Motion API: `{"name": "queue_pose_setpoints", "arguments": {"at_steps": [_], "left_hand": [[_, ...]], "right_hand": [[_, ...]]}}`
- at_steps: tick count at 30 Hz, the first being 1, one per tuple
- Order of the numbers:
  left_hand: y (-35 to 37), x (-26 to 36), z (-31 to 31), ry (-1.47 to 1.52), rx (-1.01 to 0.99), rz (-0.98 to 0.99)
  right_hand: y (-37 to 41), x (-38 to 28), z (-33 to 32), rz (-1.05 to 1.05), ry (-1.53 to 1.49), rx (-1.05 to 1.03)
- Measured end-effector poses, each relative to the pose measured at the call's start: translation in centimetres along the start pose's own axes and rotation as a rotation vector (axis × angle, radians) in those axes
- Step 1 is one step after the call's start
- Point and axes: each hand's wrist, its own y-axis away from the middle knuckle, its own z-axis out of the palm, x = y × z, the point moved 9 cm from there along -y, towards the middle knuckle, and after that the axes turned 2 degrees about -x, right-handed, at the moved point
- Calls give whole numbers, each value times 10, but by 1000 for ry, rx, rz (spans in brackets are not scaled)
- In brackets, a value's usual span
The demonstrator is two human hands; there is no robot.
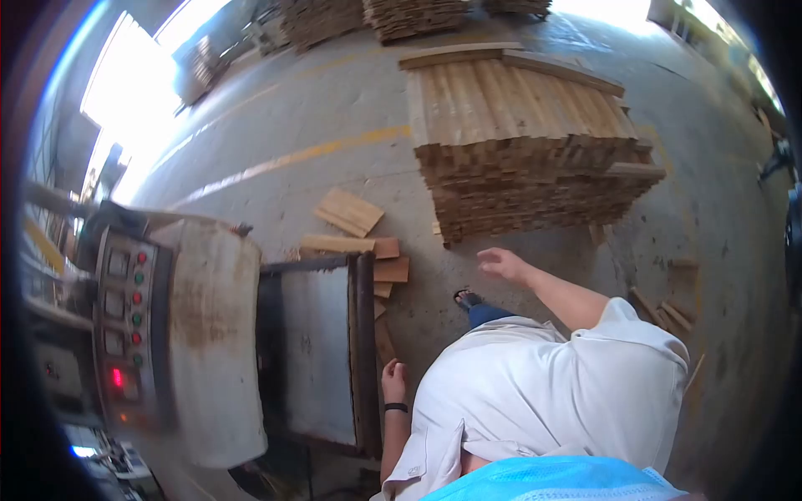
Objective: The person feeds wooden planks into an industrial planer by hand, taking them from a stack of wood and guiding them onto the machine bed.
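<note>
My right hand [504, 264] reaches forward over the concrete floor, fingers apart and loosely bent, holding nothing. It overlaps the floor just below the near side of a big stack of wooden boards [526, 100]. Low at my left side, my left hand [394, 382] hangs beside the dark roller edge [365, 334] of a machine table, a black band on its wrist. Its fingers are loosely bent with nothing seen in them. Just ahead of it, a few loose wooden boards [391, 269] lie by the table's end.
The machine's control panel [125, 326] has red and green buttons and a lit red display. Its metal table [313, 351] stands on my left. One flat board [348, 212] lies ahead on the floor. Wood strips [672, 317] lie to my right. More stacks [413, 17] stand far off.
</note>
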Motion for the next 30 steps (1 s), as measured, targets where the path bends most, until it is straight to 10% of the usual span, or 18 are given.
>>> {"name": "queue_pose_setpoints", "arguments": {"at_steps": [5, 11, 19, 30], "left_hand": [[-34, 118, 75, 57, -88, 46], [-89, 251, 190, 12, -368, 240], [-178, 441, 349, -330, -394, 528], [-340, 631, 525, -923, -265, 944]], "right_hand": [[25, -53, -90, -180, -77, 204], [14, -209, -255, -591, 528, 469], [-50, -305, -568, -321, 1356, 999], [-80, -319, -680, 131, 1435, 737]]}}
